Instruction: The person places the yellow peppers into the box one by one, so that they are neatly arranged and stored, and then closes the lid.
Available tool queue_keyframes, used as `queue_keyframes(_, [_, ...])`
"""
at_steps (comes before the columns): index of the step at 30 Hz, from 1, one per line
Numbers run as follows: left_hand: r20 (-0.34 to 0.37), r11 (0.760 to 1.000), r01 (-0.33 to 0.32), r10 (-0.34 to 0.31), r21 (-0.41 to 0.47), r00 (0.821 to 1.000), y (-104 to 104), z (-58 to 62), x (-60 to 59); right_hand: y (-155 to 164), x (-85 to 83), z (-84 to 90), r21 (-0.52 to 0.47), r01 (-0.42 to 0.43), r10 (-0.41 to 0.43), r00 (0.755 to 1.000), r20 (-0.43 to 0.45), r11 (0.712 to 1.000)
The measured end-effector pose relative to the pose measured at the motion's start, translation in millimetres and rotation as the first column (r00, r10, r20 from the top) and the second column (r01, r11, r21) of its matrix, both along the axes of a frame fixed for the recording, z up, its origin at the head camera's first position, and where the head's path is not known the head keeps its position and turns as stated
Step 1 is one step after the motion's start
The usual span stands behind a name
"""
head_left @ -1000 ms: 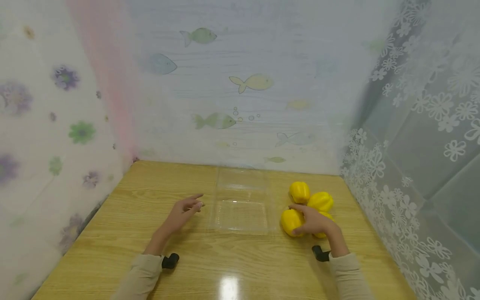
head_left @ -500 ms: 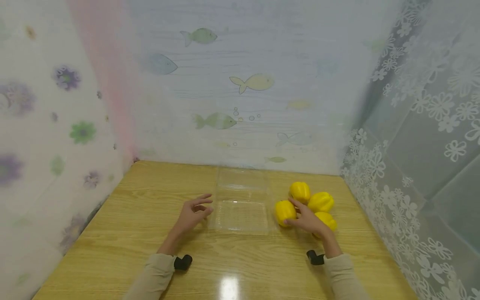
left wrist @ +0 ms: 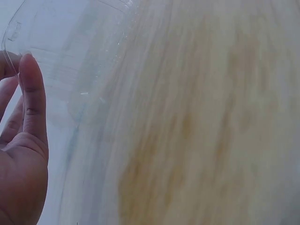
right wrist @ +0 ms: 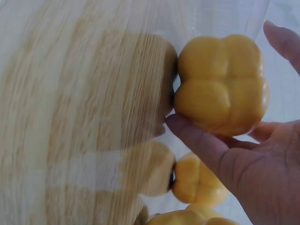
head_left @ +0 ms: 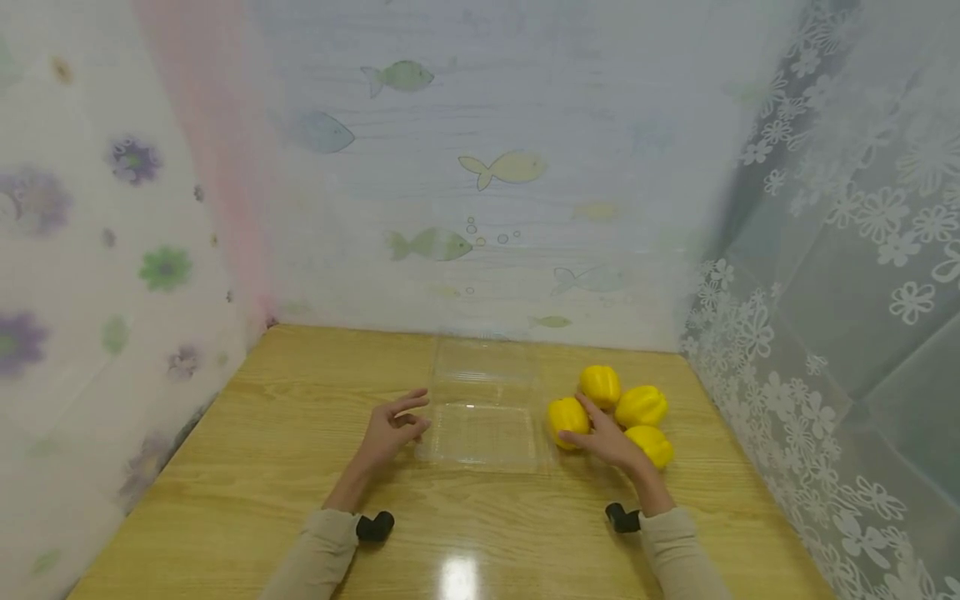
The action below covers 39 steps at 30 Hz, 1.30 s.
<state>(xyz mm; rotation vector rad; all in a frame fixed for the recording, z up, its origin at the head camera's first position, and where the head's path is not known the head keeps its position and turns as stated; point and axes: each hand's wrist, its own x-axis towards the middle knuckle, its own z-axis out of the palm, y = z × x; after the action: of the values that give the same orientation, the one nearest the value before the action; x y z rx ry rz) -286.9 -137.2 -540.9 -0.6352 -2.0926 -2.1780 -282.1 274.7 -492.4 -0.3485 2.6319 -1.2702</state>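
A clear plastic clamshell container point(head_left: 483, 467) lies opened out in the middle of the table, lid side toward the back wall. At its left edge is my left hand point(head_left: 386, 435); in the left wrist view, thumb and forefinger pinch the clear rim point(left wrist: 18, 77). My right hand point(head_left: 611, 440) holds a yellow bell pepper point(head_left: 566, 421), standing on the table close to the container's right side. In the right wrist view the thumb and fingers span this pepper point(right wrist: 222, 84), its lobed end showing. Part of the pepper is hidden behind the hand in the head view.
Three more yellow bell peppers point(head_left: 641, 406) sit behind and right of my right hand. The wooden table point(head_left: 480, 533) meets a fish-patterned back wall point(head_left: 480, 208), with patterned sheets along both sides. A black wrist camera point(head_left: 375, 527) protrudes from each sleeve.
My right hand has shifted the held pepper leftward, away from the other peppers and closer to the container. My left hand has moved right, up to the container's edge.
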Motion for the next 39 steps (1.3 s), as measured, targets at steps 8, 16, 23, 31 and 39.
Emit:
queue_keyframes(8, [-0.01, 1.0, -0.008, 0.008, -0.011, 1.0, 4, -4.1, -3.3, -2, -3.6, -7.6, 0.027, 0.033, -0.032, 0.999, -0.031, 0.999])
queue_keyframes(16, [-0.002, 1.0, -0.029, 0.029, 0.008, 1.0, 8, -6.4, -2.5, -2, -2.5, -9.8, -0.004, 0.082, -0.082, 0.996, -0.037, 0.997])
queue_keyframes(23, [-0.022, 0.998, -0.05, 0.05, 0.03, 0.998, 10, -8.8, -2.9, 2, -3.7, -14.0, -0.071, 0.128, -0.131, 0.991, -0.039, 0.989])
queue_keyframes(31, [-0.011, 0.996, -0.081, 0.082, 0.047, 0.997, 13, -10.2, -2.9, 0, -4.2, -12.9, -0.123, 0.131, -0.14, 0.988, -0.065, 0.984])
queue_keyframes(39, [0.046, 0.991, -0.13, 0.128, 0.04, 0.991, 17, -8.5, -3.0, -4, -12.1, -16.5, -0.117, 0.181, -0.188, 0.981, -0.048, 0.976])
